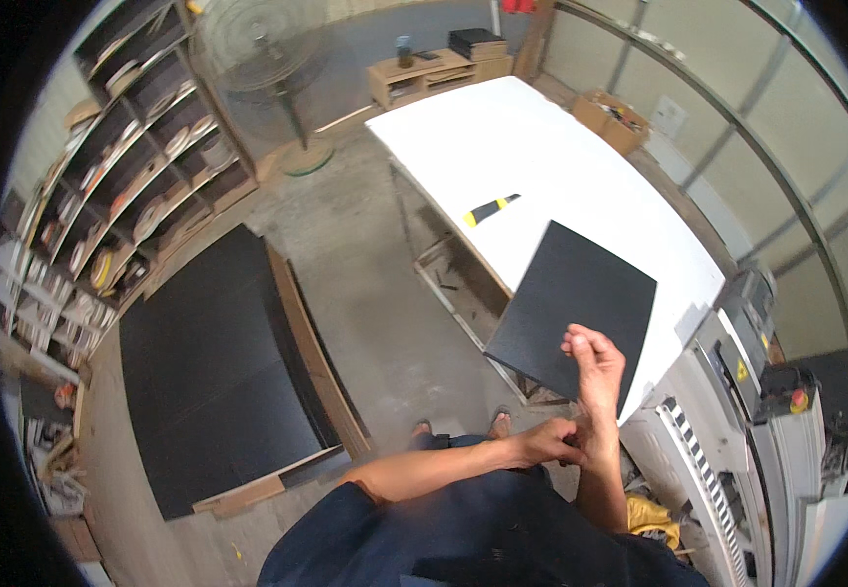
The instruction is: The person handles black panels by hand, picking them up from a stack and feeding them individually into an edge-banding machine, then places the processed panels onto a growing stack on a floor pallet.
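A flat black rectangular panel (pixel 578 293) lies on the near end of the white-topped table (pixel 483 139), its left corner jutting past the table edge. Over the panel's lower part is my right hand (pixel 596 363), raised with its fingers curled; whether it holds anything small cannot be told. My left hand (pixel 552 442) touches my right wrist, fingers bent against it. Beyond the panel, a black and yellow utility knife (pixel 491 210) rests on the tabletop.
Large black sheets (pixel 204 367) lie stacked low at the left. Shelves (pixel 152 139) of edging rolls and a standing fan (pixel 288 110) are behind. A machine (pixel 732 374) with a red button adjoins the table's right end. A cardboard box (pixel 609 123) stands beyond the table.
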The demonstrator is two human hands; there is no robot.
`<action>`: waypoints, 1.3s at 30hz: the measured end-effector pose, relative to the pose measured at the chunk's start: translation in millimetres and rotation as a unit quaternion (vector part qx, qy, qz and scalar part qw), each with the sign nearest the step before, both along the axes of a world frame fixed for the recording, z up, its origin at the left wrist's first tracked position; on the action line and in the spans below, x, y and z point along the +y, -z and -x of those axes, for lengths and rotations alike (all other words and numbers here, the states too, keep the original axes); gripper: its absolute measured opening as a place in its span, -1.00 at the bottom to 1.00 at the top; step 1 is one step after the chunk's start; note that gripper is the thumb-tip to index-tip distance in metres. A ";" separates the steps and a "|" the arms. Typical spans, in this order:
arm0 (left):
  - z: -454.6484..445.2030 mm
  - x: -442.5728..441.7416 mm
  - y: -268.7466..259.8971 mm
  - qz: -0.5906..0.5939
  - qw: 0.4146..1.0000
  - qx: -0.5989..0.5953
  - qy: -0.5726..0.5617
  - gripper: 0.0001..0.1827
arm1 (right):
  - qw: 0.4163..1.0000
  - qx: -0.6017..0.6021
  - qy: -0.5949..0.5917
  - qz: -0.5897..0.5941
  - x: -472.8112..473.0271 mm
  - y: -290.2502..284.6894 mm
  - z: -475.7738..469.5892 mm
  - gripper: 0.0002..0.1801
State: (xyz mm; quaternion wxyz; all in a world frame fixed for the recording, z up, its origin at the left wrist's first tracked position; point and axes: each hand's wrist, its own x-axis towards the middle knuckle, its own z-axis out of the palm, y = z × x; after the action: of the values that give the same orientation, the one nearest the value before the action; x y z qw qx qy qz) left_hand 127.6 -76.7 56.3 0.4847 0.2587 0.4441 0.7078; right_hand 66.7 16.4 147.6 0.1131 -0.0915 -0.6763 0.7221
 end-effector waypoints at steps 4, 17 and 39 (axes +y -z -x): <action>4.3 -8.6 -28.1 0.047 0.998 0.037 0.006 -0.78 | 0.999 0.025 -0.019 0.011 1.2 -0.3 -1.4 -0.77; -8.7 3.3 -20.6 0.020 1.000 -0.004 0.000 -0.77 | 0.998 0.034 0.021 -0.044 19.3 -3.8 -19.7 -0.79; -9.2 13.2 -10.9 -0.008 0.998 0.045 -0.046 -0.63 | 0.993 0.037 0.055 -0.094 27.9 -0.2 -25.0 -0.80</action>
State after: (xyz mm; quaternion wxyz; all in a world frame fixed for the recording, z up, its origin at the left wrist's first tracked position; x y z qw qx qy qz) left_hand 136.8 -63.4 67.2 0.4290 0.2731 0.4714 0.7205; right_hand 91.7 44.3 147.8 0.1859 -0.0909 -0.7303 0.6510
